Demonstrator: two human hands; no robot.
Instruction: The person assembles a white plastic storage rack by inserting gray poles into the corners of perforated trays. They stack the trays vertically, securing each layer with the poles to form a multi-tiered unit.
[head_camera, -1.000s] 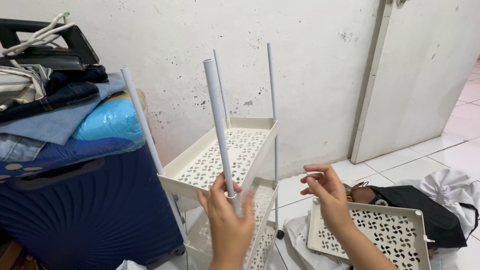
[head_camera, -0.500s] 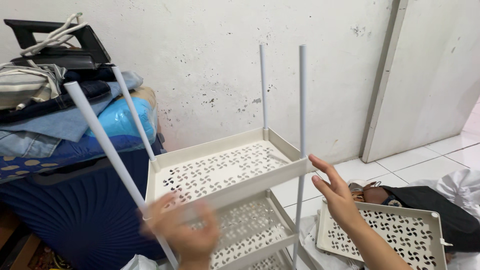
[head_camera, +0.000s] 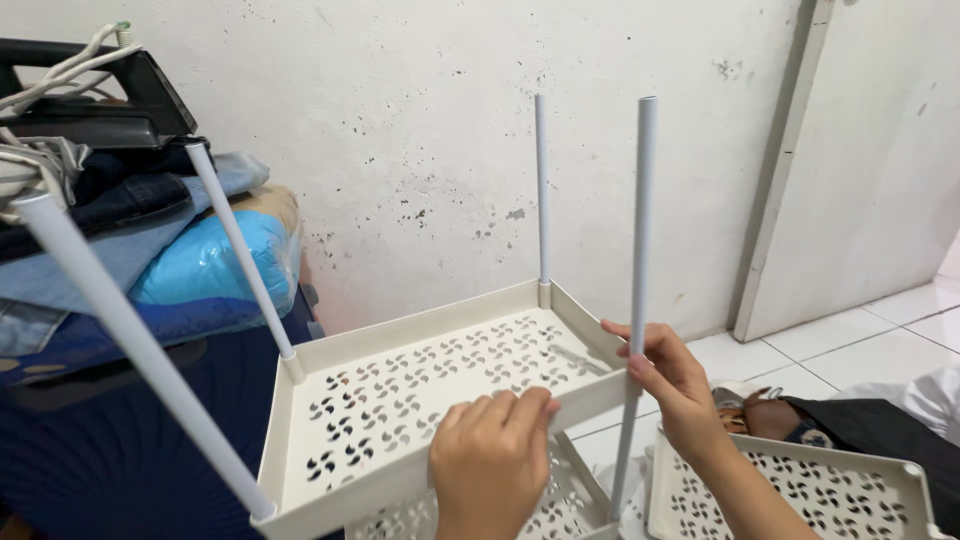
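The cream perforated shelf tray sits on four white poles, near the wall. The right hand is wrapped around the front right pole at the tray's corner. The left hand rests palm down on the tray's front rim, fingers curled over it. A spare tray lies on the floor to the right; folded clothes are stacked to the left.

Shelf tray: cream plastic, matt, perforated.
Poles: smooth white tubing, slight sheen.
Wall: rough, chipped white paint.
Clothes pile: denim and cloth.
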